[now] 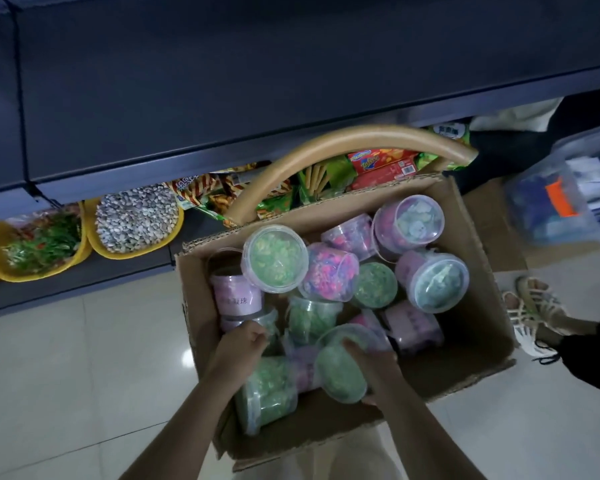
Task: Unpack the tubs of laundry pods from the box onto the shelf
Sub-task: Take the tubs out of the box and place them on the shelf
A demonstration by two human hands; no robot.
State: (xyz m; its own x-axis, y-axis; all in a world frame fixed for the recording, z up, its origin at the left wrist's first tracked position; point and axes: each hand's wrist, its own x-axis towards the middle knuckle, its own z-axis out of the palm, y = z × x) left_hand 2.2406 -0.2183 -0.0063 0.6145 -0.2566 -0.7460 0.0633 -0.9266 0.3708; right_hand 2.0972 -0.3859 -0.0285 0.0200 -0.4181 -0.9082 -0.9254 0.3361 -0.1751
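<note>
An open cardboard box [471,344] stands on the tiled floor, filled with several clear tubs of green or pink laundry pods, lying at all angles. My right hand [369,358] grips a green-pod tub [336,372] at the box's near side, fingers over its lid edge. My left hand [239,344] is curled on a clear tub [267,320] at the near left of the box. Another green tub [265,393] lies under my left forearm. The dark shelf [222,81] above the box is bare.
On the lower shelf sit yellow baskets [90,244] of sweets and snack packets [381,164]. A curved cardboard piece [326,147] arches over the box's far side. A clear plastic crate [561,192] stands at right. Another person's sandalled feet [530,313] stand right of the box.
</note>
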